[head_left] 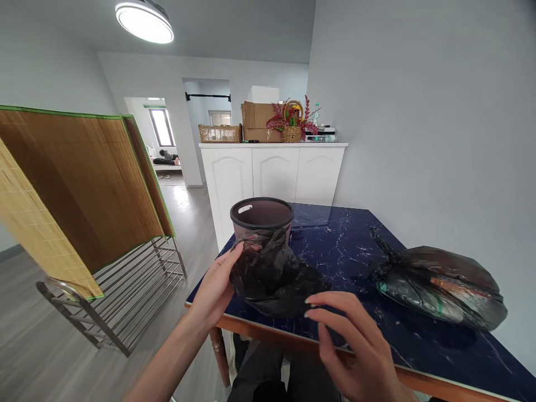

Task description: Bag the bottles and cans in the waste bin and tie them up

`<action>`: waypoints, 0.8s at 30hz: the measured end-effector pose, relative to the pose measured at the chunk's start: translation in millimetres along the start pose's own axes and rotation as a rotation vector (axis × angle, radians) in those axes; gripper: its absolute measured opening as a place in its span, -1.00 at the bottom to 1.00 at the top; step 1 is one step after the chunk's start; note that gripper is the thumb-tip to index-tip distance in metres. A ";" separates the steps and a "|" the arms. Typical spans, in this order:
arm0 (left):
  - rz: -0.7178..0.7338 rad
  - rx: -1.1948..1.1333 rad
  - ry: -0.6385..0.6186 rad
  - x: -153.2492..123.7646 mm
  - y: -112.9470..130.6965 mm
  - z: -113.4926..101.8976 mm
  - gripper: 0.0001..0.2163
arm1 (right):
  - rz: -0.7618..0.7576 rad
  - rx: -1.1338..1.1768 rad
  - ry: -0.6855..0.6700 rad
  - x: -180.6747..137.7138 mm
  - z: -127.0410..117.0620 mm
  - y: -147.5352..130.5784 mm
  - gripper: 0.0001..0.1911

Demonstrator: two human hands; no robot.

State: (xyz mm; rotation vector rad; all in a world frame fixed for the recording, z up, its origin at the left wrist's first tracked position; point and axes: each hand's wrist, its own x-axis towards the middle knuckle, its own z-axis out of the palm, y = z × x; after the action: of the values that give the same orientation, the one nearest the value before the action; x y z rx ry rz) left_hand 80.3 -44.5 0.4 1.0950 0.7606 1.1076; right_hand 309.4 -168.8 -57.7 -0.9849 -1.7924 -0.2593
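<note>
A thin black plastic garbage bag (pixel 276 273) is spread loosely in front of me, its mouth partly open. My left hand (pixel 220 279) is closed on the bag's left edge, thumb uppermost, and some of its fingers are hidden behind the film. At the bag's right edge is my right hand (pixel 355 335), fingers apart and slightly bent; the fingertips come close to the film, and whether they touch it I cannot tell. Just behind the bag stands a brownish trash bin (pixel 263 213) with a black rim and an oval handle hole.
A tied, filled black garbage bag (pixel 444 285) lies at the right on the dark blue marbled table (pixel 335 245). Left of the table, a metal rack (pixel 134 285) carries hanging bamboo mats (pixel 84 178). Behind stands a white cabinet (pixel 272 170) topped with boxes and a flower basket (pixel 292 134).
</note>
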 end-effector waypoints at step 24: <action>0.171 -0.093 -0.005 -45.3 57.2 -6.6 -0.68 | 0.554 -0.528 -0.343 35.4 -4.8 19.5 -0.45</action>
State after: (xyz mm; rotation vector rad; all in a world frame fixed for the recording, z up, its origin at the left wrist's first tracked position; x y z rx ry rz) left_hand 43.0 -82.1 51.0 1.0991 0.6138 1.2719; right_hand 321.9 -141.3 -30.4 -1.9530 -1.6952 -0.2242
